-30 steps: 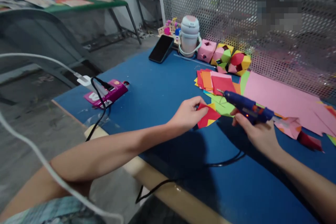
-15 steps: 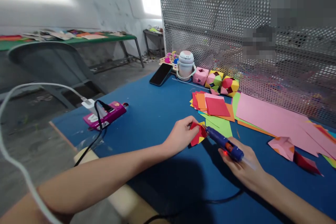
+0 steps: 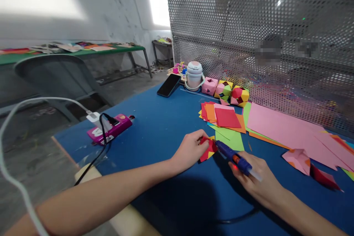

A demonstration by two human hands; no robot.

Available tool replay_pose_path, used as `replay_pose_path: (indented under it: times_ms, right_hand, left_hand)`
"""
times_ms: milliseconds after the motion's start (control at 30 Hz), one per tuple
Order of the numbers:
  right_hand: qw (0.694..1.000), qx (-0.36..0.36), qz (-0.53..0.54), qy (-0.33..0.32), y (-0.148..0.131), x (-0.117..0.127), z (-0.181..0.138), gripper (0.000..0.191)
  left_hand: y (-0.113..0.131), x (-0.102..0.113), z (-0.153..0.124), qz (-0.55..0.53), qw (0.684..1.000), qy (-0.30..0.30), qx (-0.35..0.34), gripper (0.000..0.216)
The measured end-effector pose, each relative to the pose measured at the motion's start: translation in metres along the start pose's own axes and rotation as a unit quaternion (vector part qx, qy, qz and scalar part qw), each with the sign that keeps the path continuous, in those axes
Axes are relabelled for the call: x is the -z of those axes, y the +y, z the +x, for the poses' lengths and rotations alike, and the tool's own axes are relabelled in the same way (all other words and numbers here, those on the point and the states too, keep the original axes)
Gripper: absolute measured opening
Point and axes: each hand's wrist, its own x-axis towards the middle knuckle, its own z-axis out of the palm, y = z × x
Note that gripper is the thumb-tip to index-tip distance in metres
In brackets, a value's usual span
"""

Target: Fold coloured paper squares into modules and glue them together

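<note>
Pinched in the fingers of my left hand (image 3: 190, 151) is a small red and yellow folded paper piece (image 3: 208, 151), held just above or on the blue table. My right hand (image 3: 258, 173) is wrapped round a blue hot glue gun (image 3: 231, 153), whose small red light glows. The gun's nozzle meets the upper right edge of the paper piece; any glue there is too small to make out. A clear glue stick (image 3: 254, 174) pokes out of the gun's back end.
Beyond my hands lie stacked coloured squares (image 3: 228, 117) and large pink sheets (image 3: 279, 121). Folded paper balls (image 3: 224, 90), a white flask (image 3: 194, 75) and a phone (image 3: 169, 84) stand along the back. A purple power strip (image 3: 117, 127) with cables sits left, folded pink paper (image 3: 298, 159) right.
The whole view has shifted, so the table things appear slightly lower. Both hands keep their holds, and the nozzle stays at the paper's edge.
</note>
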Motion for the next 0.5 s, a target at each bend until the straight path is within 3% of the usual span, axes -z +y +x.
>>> replay_pose_path:
  times_ms: [500]
  right_hand:
    - [0.999,0.001,-0.023,-0.027,0.0026,0.0007,-0.0029,0.01]
  left_hand:
    - [-0.0022,-0.0011,0.0007,0.023,0.999,0.006,-0.023,0.011]
